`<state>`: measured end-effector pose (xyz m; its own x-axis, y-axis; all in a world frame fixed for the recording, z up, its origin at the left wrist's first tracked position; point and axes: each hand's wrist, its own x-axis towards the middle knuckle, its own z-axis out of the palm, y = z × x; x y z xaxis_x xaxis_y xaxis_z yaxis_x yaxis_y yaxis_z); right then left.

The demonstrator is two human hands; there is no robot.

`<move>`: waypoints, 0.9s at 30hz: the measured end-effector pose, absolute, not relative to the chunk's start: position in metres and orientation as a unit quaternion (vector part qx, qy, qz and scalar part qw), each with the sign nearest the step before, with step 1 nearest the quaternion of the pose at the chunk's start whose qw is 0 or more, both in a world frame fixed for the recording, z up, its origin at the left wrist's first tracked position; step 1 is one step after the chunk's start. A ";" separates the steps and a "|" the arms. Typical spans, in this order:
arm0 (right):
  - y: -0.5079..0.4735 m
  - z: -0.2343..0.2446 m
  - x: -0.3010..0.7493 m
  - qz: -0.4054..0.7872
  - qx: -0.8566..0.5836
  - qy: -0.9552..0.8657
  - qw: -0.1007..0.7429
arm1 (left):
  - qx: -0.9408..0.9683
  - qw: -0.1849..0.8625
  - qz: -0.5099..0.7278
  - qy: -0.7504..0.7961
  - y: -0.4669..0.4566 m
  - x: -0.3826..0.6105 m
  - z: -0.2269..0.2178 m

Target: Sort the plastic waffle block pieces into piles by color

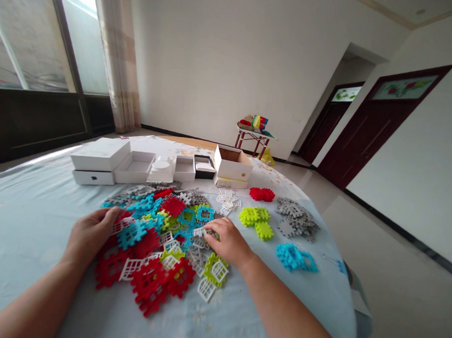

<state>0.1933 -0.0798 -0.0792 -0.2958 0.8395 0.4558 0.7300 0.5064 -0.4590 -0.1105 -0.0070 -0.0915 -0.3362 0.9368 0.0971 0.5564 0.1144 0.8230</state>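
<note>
left hand point(92, 232): at the left edge of the heap, thumb and fingers close together by a white lattice point(122, 225); whether it grips the lattice, cannot tell.

right hand point(229, 240): at the right edge of the heap, fingers curled, thumb and forefinger narrowly apart at a white window point(199, 232); whether the window is held, cannot tell.

heap point(147, 243): toothed plastic pieces, red, blue, green, grey and white, overlapping; on the table between the hands, reaching beyond them toward the boxes.

green square point(210, 262): near side of the heap, an arched window point(218, 271) lying on it.

piles, one colour each: white pile point(227, 199), by the heap's far right edge; red pile point(261, 194), farther right; green pile point(254, 216), nearer the right hand; grey pile point(295, 216), right of the green; blue pile point(295, 257), nearest the person.

boxes, in a row beyond the heap: white box point(100, 153), at left, upon another; white tray point(134, 166); small tray point(184, 168); black box point(204, 166); flap box point(232, 164), standing open.

cloth point(34, 228): pale blue, over the round table.

background: side table point(255, 132), bearing coloured goods; yellow bag point(267, 157), on the floor; curtain point(121, 55), at left.
</note>
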 end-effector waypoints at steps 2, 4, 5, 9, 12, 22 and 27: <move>-0.081 -0.079 0.192 0.076 -0.493 -0.807 0.317 | 0.527 0.234 0.411 0.706 -0.007 -0.110 -0.091; -0.082 -0.079 0.192 0.078 -0.501 -0.805 0.308 | 0.528 0.235 0.416 0.702 -0.007 -0.109 -0.091; -0.083 -0.078 0.193 0.085 -0.503 -0.804 0.305 | 0.528 0.235 0.418 0.701 -0.007 -0.109 -0.091; -0.083 -0.079 0.193 0.126 -0.506 -0.799 0.299 | 0.527 0.236 0.414 0.704 -0.009 -0.108 -0.089; -0.079 -0.083 0.191 0.126 -0.539 -0.772 0.314 | 0.526 0.242 0.413 0.703 -0.009 -0.108 -0.088; -0.069 -0.088 0.182 0.127 -0.553 -0.776 0.276 | 0.534 0.230 0.406 0.706 -0.007 -0.111 -0.089; -0.069 -0.082 0.189 0.235 -0.536 -0.734 0.344 | 0.535 0.234 0.409 0.701 -0.004 -0.115 -0.096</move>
